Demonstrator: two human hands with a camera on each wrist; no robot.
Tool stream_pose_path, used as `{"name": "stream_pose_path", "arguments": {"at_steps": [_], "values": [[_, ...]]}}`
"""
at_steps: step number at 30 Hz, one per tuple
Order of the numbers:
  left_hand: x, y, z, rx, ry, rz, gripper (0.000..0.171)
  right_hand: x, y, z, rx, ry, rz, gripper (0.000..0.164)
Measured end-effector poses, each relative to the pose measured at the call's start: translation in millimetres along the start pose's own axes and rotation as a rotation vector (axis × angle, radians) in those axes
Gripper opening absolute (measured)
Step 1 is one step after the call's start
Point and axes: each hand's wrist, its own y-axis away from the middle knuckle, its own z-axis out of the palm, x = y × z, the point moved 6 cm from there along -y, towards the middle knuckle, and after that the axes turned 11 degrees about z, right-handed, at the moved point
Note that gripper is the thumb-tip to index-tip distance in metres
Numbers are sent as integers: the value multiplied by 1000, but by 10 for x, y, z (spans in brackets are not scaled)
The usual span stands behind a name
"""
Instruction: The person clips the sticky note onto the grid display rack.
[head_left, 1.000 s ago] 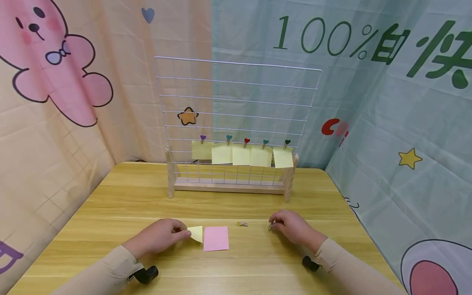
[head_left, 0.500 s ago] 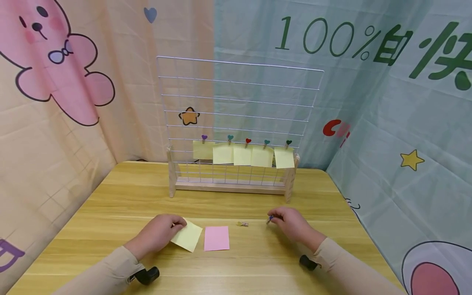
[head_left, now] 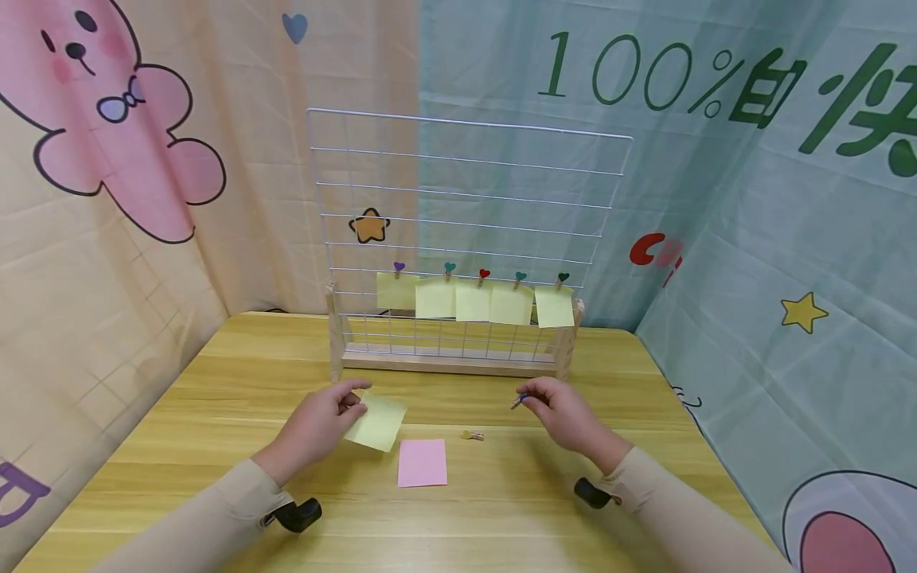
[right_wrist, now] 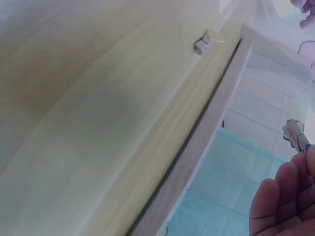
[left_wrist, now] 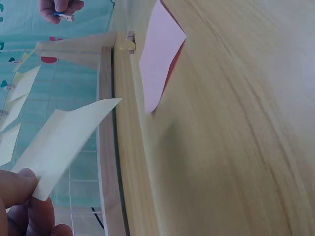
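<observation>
My left hand [head_left: 318, 422] pinches a yellow sticky note [head_left: 380, 423] by its upper left corner, lifted over the table; the left wrist view shows the note [left_wrist: 64, 142] between thumb and finger. In my right hand [head_left: 569, 415] is a small wooden clothespin [head_left: 519, 401] with a blue part, its pinching end pointing out past the fingertips [right_wrist: 295, 160]. A pink sticky note pad [head_left: 422, 463] lies on the table between the hands. Beside it lies another small clothespin with a yellow top [head_left: 473, 435].
Behind the hands stands a white wire grid rack [head_left: 466, 197] on a wooden base [head_left: 447, 363]. Several yellow notes [head_left: 474, 302] hang along a low wire from clothespins with heart tops [head_left: 484, 274]. Printed curtains [head_left: 759, 239] enclose the table [head_left: 251, 374] at the back and sides.
My left hand has lifted the yellow note off the table, raising it forward toward the rack. My right hand has risen a little with the blue clothespin. The pink pad has stayed put.
</observation>
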Motion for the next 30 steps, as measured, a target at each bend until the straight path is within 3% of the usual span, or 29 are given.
{"name": "stream_pose_path", "arguments": {"at_steps": [10,15,18,30], "values": [[117,-176,-90,62,13,43,19,-197,-54,-71,35,43,-20,33],[178,-308,-155,98,28,57,18,-278,-84,-110,80,80,-26,24],[209,-401,-189,111,54,50,19,-332,-106,-146,113,49,-40,19],[418,-882,-361,176,168,29,25,-673,-260,-288,202,20,-107,17]]}}
